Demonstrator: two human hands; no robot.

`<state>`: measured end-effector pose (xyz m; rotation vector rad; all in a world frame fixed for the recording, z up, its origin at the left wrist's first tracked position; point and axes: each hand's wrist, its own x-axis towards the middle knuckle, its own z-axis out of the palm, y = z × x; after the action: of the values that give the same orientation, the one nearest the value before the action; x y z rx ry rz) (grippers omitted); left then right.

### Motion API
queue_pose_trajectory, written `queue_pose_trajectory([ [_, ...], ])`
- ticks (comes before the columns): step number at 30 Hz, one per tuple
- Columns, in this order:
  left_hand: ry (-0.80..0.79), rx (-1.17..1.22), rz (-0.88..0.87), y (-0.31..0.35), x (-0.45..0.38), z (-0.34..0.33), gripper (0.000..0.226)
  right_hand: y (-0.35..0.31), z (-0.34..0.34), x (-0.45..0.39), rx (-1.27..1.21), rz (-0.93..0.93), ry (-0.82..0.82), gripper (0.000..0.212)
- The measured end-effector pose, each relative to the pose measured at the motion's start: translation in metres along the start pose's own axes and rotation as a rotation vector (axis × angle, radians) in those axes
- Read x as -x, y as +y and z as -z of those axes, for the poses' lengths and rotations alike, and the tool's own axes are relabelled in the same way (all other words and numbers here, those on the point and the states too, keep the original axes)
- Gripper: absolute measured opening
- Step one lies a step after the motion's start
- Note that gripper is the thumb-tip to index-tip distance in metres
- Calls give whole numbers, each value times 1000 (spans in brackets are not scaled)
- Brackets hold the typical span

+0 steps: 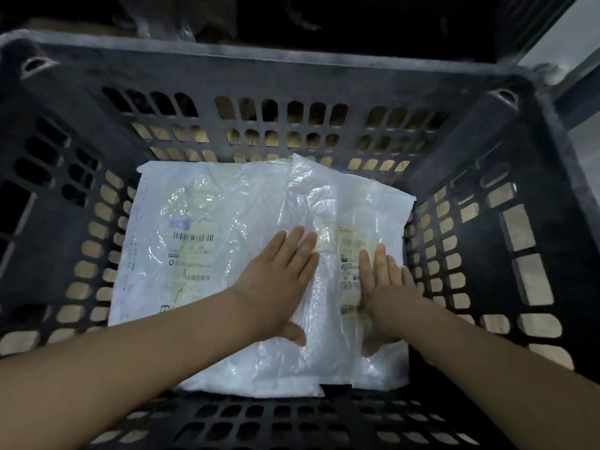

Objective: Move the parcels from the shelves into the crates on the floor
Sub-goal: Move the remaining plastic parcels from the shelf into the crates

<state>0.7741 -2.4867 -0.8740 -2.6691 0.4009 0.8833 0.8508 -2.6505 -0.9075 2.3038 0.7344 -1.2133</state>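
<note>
I look straight down into a dark slotted plastic crate (292, 69). Two white plastic mailer parcels lie flat on its bottom. The left parcel (181, 222) shows a barcode label. The right parcel (334, 203) overlaps it and carries a yellowish label. My left hand (279, 277) rests flat on the right parcel's left side, fingers together and stretched out. My right hand (386, 293) lies flat on the same parcel's right side, partly over the label. Neither hand grips anything.
The crate's walls (506, 241) rise on all sides around my arms, with a brownish floor showing through the slots. Behind the crate is a dark shelf space with dim shapes (181, 17). A pale surface shows at the far right (578, 60).
</note>
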Motion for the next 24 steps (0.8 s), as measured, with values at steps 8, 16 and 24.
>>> queue_pose_trajectory([
  [8, 54, -18, 131, -31, -7, 30, 135, 14, 48, -6, -93, 195, 291, 145],
  [16, 26, -20, 156, -44, -16, 12, 140, 10, 54, -23, -83, 217, 282, 151],
  [24, 29, -87, 176, -37, -2, 12, 128, 16, 15, 0, -50, 153, 313, 118],
])
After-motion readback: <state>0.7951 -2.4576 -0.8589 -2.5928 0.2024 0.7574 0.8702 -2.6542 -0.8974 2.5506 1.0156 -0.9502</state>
